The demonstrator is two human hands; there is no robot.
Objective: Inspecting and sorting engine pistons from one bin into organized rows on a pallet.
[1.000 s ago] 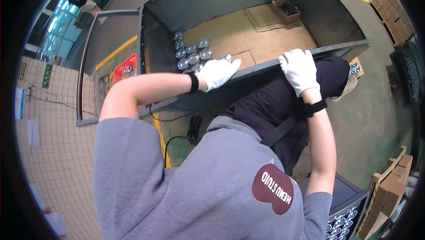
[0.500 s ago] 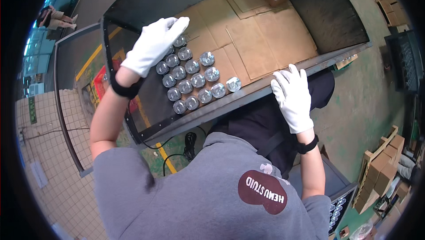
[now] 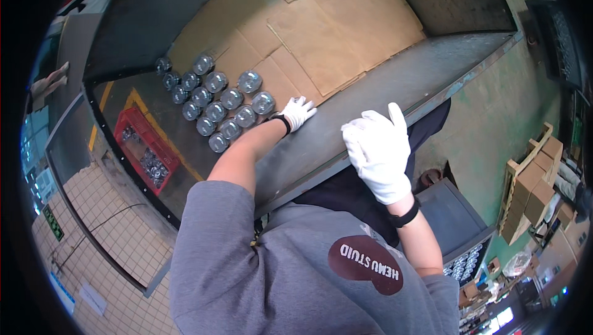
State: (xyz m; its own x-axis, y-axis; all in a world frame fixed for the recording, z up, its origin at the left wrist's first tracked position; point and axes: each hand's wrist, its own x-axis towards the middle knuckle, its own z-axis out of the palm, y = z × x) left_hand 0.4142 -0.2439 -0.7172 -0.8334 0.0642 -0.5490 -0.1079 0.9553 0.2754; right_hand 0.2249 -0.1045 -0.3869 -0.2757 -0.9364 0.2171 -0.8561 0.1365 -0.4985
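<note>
Several glass jars with silver lids (image 3: pixel 216 109) stand in tight rows on the floor of a large dark metal bin, at the edge of a sheet of brown cardboard (image 3: pixel 321 32). My left hand (image 3: pixel 298 113), in a white glove, reaches down into the bin with fingers spread. It lies on the cardboard just right of the nearest jar and holds nothing. My right hand (image 3: pixel 377 150), also gloved in white, rests flat on the bin's near rim (image 3: pixel 432 82) and grips nothing. My grey shirt fills the lower middle of the picture.
A red crate (image 3: pixel 145 156) with small metal parts sits on the floor left of the bin. Stacked cardboard boxes (image 3: pixel 531 187) stand at the right. A dark tray of more jars (image 3: pixel 460 267) shows at the lower right.
My left hand has moved from the far left of the jars to their near right side, lower in the bin. My right hand stays on the rim.
</note>
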